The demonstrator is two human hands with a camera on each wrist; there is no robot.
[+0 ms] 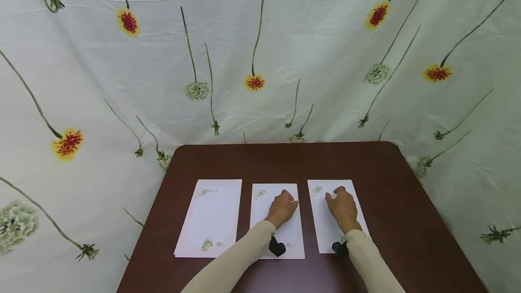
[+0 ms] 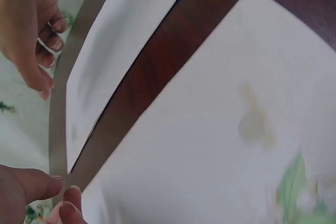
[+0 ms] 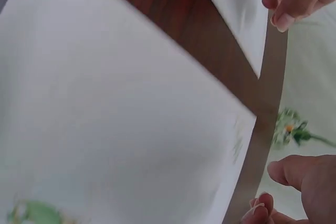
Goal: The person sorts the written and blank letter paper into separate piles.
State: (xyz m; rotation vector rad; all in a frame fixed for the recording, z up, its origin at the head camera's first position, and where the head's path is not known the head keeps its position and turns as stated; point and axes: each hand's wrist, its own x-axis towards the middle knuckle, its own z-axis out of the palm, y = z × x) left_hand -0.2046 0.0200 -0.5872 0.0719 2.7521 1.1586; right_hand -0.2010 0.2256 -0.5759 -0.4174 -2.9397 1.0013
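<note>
My left hand hovers over the middle sheet of paper, near its right edge, fingers loosely bent around nothing. Over the right sheet of paper is my right hand, its thumb apart from its bent fingers, also holding nothing. Both sheets are white with faint green plant prints. In the left wrist view my left thumb and fingertips stand apart above the paper's far end. The right wrist view has my right thumb spread away from the fingers, clear of the sheet.
Another white printed sheet lies at the left, with what looks like a second edge beneath it. All rest on a dark brown table. Behind it hangs a white cloth printed with flowers. Black wrist cameras sit under the wrists.
</note>
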